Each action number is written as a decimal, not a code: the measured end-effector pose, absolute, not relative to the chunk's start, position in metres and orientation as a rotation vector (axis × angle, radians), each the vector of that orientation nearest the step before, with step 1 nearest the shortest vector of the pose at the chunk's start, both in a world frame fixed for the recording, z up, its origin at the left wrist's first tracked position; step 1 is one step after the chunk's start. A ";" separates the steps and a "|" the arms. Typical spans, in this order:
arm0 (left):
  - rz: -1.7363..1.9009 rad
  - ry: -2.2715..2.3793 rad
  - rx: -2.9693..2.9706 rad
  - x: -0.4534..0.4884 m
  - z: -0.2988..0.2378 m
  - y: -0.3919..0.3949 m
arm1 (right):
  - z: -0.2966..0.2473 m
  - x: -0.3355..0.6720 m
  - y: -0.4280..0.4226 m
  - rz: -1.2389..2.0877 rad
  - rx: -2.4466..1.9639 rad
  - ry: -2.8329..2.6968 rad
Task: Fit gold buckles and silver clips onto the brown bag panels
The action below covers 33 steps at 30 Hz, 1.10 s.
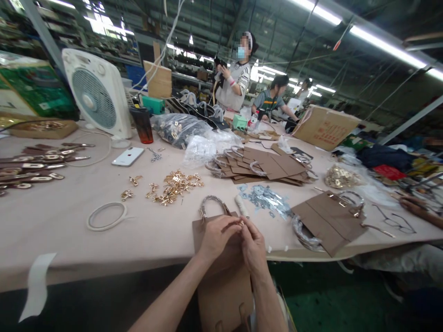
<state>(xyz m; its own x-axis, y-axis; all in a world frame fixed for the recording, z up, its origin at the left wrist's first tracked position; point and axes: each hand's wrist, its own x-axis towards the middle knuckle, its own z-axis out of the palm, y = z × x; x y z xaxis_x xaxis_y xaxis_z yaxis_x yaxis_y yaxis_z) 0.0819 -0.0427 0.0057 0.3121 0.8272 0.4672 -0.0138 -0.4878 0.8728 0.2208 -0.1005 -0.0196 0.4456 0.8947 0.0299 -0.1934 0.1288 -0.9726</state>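
Observation:
A brown handbag panel (221, 290) hangs over the table's front edge, its upper part on the tabletop, with a plastic-wrapped handle (212, 199) standing up behind my hands. Over the panel, the fingertips of my left hand (217, 233) and my right hand (253, 237) meet in a pinch. Between them shows a small gold metal fitting (240, 223), partly covered by the fingers. Beyond my left hand lies a heap of gold clasp pieces (176, 185). Past my right hand are a white roll (241, 206) and a scatter of small grey metal plates (266, 198).
A roll of white tape (106, 216) and a phone (128, 157) lie on the left, near a fan (95, 92) and a dark cup (141, 124). Stacked brown panels (266, 163) lie behind; another handled panel (330, 219) and glasses (394, 220) are right. Two co-workers (238, 78) are across the table.

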 end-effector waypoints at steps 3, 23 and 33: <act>1.265 0.718 1.653 0.083 0.002 -0.044 | -0.023 0.223 -0.098 0.916 -1.126 -0.750; 1.346 0.560 1.819 0.083 0.010 -0.044 | -0.031 0.220 -0.096 0.851 -1.054 -0.800; 1.321 0.652 1.813 0.081 0.010 -0.044 | -0.001 0.226 -0.105 0.718 -1.187 -1.040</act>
<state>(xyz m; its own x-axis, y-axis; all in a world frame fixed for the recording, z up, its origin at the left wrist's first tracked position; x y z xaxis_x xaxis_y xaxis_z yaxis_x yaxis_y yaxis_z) 0.0805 -0.0440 0.0102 0.3268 0.7745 0.5415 -0.0415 -0.5607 0.8270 0.2263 -0.1053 -0.0012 0.3821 0.8861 0.2623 0.0683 0.2561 -0.9642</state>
